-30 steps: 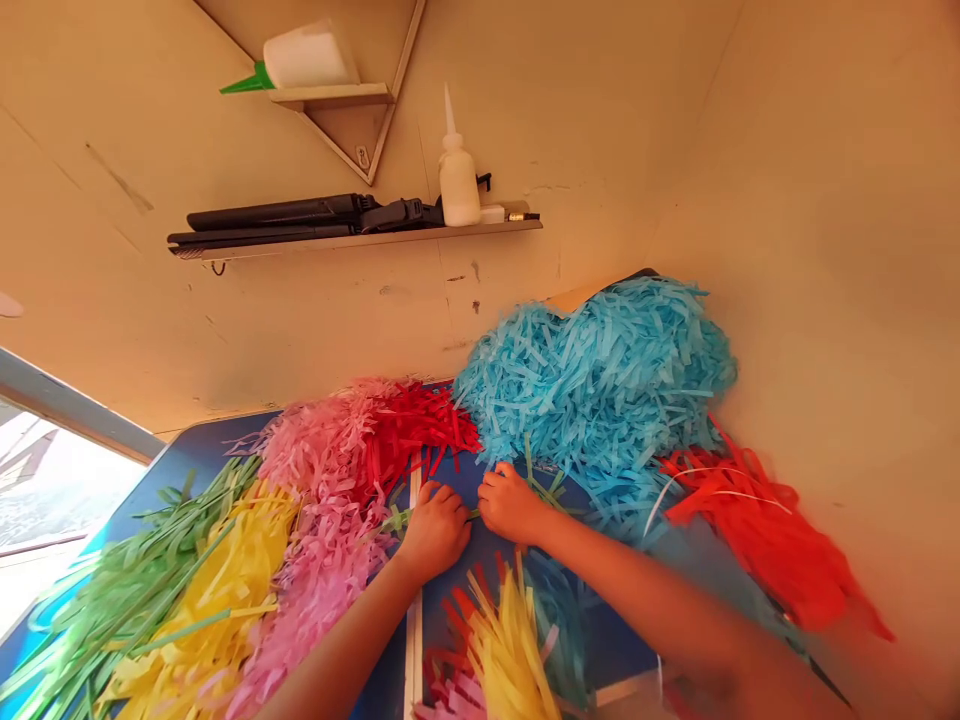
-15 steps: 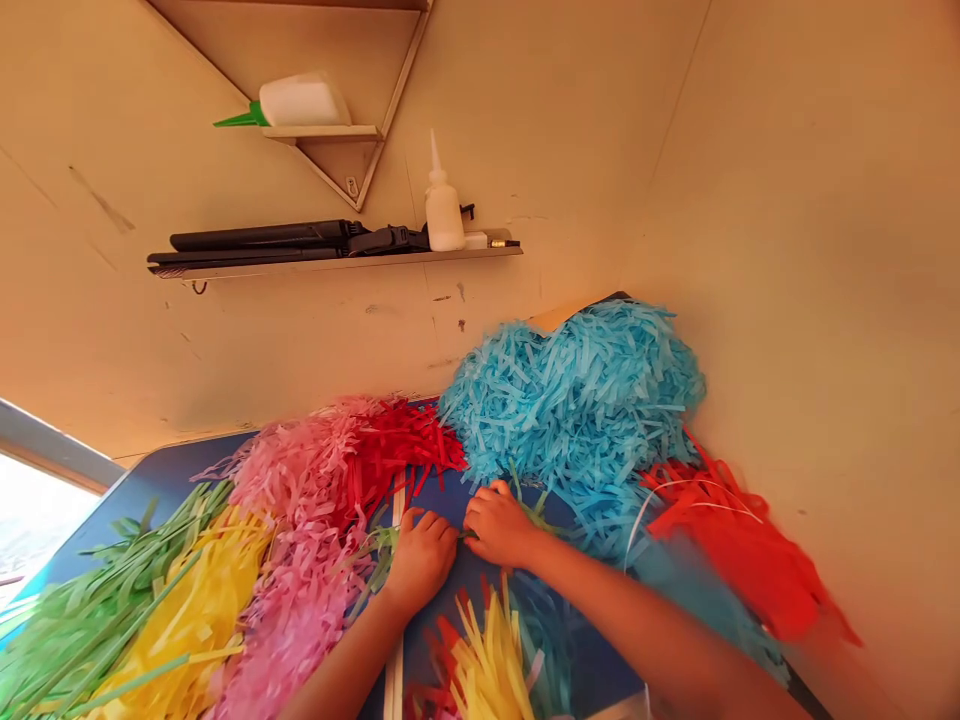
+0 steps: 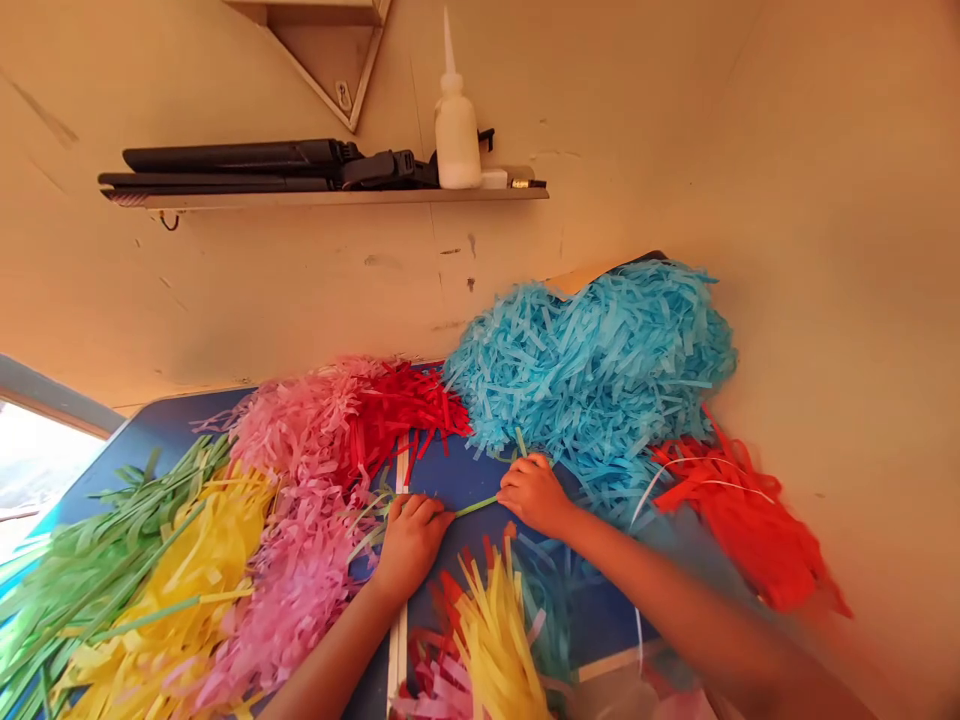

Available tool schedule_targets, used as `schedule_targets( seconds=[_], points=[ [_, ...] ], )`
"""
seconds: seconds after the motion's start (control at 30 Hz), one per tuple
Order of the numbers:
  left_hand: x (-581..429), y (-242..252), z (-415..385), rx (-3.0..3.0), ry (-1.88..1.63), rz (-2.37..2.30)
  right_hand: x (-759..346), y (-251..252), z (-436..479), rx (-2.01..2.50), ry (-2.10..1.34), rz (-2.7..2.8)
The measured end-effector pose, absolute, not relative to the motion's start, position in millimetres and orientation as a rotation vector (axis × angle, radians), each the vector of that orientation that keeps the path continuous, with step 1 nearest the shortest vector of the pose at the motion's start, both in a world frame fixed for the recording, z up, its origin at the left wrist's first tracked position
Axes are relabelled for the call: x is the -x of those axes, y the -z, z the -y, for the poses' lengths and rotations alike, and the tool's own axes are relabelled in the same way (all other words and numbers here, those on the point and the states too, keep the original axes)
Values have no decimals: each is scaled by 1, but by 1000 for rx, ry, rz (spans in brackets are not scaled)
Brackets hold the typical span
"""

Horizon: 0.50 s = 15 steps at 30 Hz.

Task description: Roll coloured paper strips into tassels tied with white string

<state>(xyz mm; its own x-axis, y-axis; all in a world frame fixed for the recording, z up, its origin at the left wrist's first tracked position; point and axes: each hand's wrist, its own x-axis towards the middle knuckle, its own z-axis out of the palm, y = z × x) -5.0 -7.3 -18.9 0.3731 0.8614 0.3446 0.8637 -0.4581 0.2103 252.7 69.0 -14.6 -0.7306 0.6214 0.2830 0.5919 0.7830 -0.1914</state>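
Between my two hands a narrow green paper strip (image 3: 475, 507) is stretched, with loose green ends showing past each fist. My left hand (image 3: 414, 540) is closed on its left part, beside the pink paper shreds (image 3: 300, 570). Closed on the other end, my right hand (image 3: 534, 495) is just in front of the big heap of light blue paper shreds (image 3: 592, 360). Below the hands lies a bunch of yellow paper strips (image 3: 495, 640) with red, pink and blue ones about it.
Green strips (image 3: 112, 560) and yellow strips (image 3: 165, 600) spread over the blue table (image 3: 187, 415) at left. Red strips (image 3: 750, 520) lie at right near a white cord (image 3: 649, 495). On the wall shelf (image 3: 337, 198) stands a white squeeze bottle (image 3: 457, 135) next to a black flat iron (image 3: 240, 165).
My hands have moved apart, the right one to the right, and the green strip now shows taut between them. The view has tilted down and come somewhat closer.
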Motion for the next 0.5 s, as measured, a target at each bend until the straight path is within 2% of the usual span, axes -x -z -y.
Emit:
schedule_targets(
  seconds=[0.27,0.5],
  points=[
    [7,26,7,2631,782,2000,-261,11,-75,1048,-458,2633],
    [-6,19,11,2486,743,2187,-258,11,-77,1154,-615,2583]
  ],
)
